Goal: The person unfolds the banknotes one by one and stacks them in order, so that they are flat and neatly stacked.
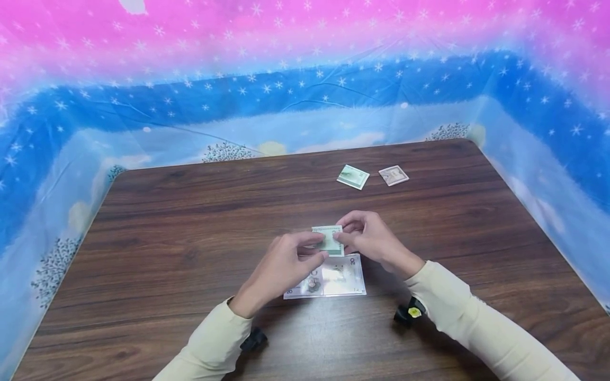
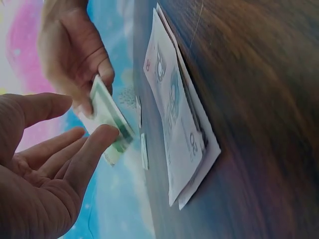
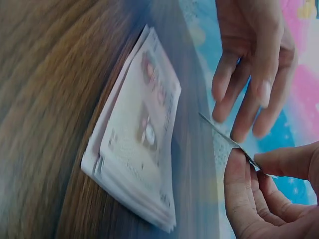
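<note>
- Head view: the right hand pinches a folded green note at its right side, thumb on top and fingers beneath.
- The left hand is at the note's left side, thumb and fingers spread apart; whether it touches the note cannot be told here.
- The green note is above the far edge of a pile of pale notes marked 20, which lies on the brown wooden table.
- Farther back on the table lie another green note and, just to its right and apart from it, a brownish note.
- Both arms wear cream sleeves, with a black device below the left wrist. Behind the table hangs a pink and blue cloth with snowflakes.
- Left wrist view: the left hand is loosely open, its thumb overlapping a corner of the folded green note; contact is unclear. The right hand grips the opposite end.
- Right wrist view: the right hand's thumb and fingers clasp the green note, seen nearly edge-on. The left hand's relaxed fingers are close to it, and the pale pile shows several layers.
</note>
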A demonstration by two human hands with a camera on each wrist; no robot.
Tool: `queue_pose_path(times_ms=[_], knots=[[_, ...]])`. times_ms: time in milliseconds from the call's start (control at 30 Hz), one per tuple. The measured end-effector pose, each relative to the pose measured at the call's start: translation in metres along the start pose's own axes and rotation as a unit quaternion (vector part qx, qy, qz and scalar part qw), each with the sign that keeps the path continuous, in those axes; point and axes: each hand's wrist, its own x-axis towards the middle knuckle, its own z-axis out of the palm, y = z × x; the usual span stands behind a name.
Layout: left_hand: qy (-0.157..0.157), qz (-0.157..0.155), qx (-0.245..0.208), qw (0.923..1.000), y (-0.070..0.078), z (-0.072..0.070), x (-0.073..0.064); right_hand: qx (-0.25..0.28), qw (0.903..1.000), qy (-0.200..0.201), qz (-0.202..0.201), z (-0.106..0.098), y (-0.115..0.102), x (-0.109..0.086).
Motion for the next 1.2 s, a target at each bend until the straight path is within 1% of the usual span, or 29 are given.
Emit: queue_pose_path(times_ms=[200,333,467,600,733,867,1067,1200], knots=[[0.009,0.015,-0.013,0.9998,-0.001,0.004,0.001,0.03,0.9994,-0.015,0.012,0.009,-0.008,-0.004],[0.024,0.018,-0.017,0.9994,-0.002,0.006,0.002,0.049,0.9984,-0.023,0.017,0.012,-0.009,-0.005],[0.041,0.018,-0.039,0.9982,-0.004,0.008,0.003,0.059,0.9977,-0.031,0.016,0.014,-0.008,-0.005],[0.053,0.01,-0.06,0.9967,-0.004,0.009,0.003,0.056,0.9977,-0.035,0.011,0.014,-0.008,-0.005],[0.054,0.002,-0.073,0.9959,-0.005,0.008,0.003,0.048,0.9983,-0.034,0.004,0.014,-0.009,-0.005],[0.049,-0.01,-0.081,0.9954,-0.006,0.007,0.004,0.044,0.9986,-0.029,0.003,0.015,-0.009,-0.005],[0.048,-0.01,-0.097,0.9941,-0.01,0.006,0.004,0.041,0.9989,-0.025,0.004,0.014,-0.009,-0.005],[0.045,-0.013,-0.109,0.993,-0.01,0.004,0.003,0.048,0.9985,-0.027,0.004,0.014,-0.009,-0.005]])
